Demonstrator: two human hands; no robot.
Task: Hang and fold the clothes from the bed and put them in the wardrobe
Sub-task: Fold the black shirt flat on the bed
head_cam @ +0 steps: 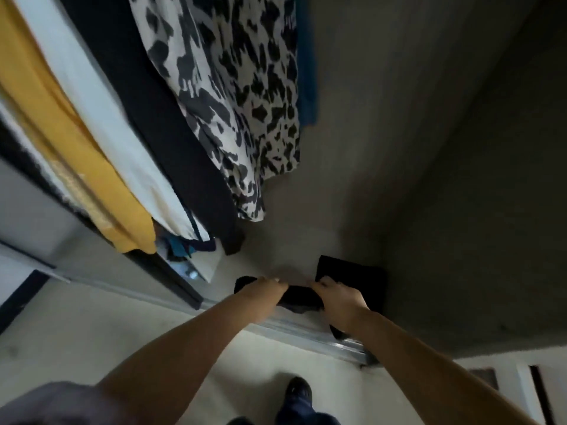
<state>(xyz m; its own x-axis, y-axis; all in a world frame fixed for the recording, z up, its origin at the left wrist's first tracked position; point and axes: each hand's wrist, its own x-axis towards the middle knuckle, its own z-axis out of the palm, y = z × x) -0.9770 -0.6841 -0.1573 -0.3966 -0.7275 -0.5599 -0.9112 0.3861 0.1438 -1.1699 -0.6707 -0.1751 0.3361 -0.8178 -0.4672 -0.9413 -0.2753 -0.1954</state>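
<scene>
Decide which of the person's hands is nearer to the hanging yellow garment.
Left. The left hand is below the yellow garment, closer to it; the right hand lies farther right.

The whole view is smearing with motion blur, so edges are reading soft everywhere. The left hand [266, 288] is covering the middle of the folded black garment [299, 297], and its fingers are lying out of sight against the cloth. The right hand [336, 297] is hiding the garment's right end, and how its fingers are gripping is not clear. The yellow garment [61, 127] and the animal-print garment [233, 87] are running off the top edge, their hangers unseen. A dark shoe [297, 391] is showing only its toe; the bottom edge is cutting off the leg.
</scene>
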